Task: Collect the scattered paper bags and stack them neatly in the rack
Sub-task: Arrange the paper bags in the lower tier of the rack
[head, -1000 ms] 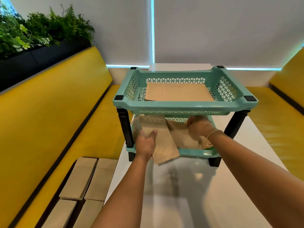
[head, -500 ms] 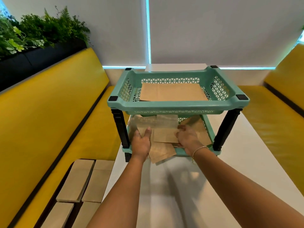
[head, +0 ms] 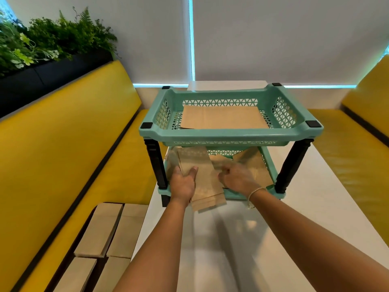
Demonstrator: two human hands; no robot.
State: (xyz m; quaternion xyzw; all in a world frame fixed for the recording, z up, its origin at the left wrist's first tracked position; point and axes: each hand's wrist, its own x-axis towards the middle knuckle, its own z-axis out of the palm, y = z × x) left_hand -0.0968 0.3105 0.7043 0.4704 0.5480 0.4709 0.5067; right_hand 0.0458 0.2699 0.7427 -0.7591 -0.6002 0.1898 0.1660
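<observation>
1. Since half a second ago, my right hand (head: pixel 237 178) slid toward centre frame, fingers loosely curled, grip unclear through blur.
2. My left hand (head: pixel 183 184) lies flat, open, pressing the paper bags (head: pixel 202 171) in the rack (head: pixel 231 134)'s lower tier.
3. One bag overhangs the tabletop (head: pixel 231 239), so squaring is unfinished, I judge.

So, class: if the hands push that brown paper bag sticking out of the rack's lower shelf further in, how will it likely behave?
The paper bag looks thin and flat, so probably light and floppy. It overhangs the lower shelf, so it may buckle rather than slide. The left hand resting on it could steady it.
</observation>
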